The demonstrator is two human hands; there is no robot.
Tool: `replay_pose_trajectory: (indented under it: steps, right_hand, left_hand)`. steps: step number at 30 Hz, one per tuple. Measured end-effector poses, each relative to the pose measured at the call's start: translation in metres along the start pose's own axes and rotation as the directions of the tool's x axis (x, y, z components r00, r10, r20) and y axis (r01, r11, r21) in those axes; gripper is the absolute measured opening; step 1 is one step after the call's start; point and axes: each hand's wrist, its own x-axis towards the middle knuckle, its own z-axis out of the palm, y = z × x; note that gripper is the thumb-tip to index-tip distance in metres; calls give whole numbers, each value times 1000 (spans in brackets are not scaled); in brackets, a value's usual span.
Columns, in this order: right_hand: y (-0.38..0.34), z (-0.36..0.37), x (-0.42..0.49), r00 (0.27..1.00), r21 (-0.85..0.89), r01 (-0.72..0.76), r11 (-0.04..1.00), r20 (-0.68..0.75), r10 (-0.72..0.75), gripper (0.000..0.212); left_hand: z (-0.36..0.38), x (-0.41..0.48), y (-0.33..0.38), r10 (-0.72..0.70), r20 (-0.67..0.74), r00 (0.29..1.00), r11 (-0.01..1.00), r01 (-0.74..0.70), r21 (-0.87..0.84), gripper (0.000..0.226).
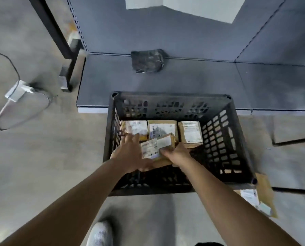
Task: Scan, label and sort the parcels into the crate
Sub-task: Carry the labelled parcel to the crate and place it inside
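Parcel (158,148) sits mid-frame, held low inside the black crate (224,139).
Head view: looks like a small stiff cardboard box, probably light, so grab it by the sides. Right hand (176,154) curls round its right edge, left hand (130,153) lies straight-fingered along the left. Underside's hidden, and the label print's too blurry.

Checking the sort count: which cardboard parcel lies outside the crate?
The flat parcel on the floor beside the crate's near right corner. Three parcels sit in a row inside, and the right hand grips a fourth parcel over it.
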Motion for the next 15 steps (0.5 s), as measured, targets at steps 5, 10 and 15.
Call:
replay_pose_trajectory:
  steps: [5, 10, 15]
  right_hand:
    - [-5, 49, 39, 986, -61, -99, 993, 125, 107, 107]
    - [-7, 68, 61, 976, -293, -80, 953, 172, 135, 100]
    - [-5, 65, 75, 957, -639, -48, 767, 192, 219, 66]
  left_hand:
    - [30, 35, -27, -83, 34, 996, 996, 83, 24, 114]
    - [54, 46, -30, -108, 84, 991, 993, 103, 60, 109]
    - [68, 51, -29, -119, 107, 987, 993, 117, 18, 114]
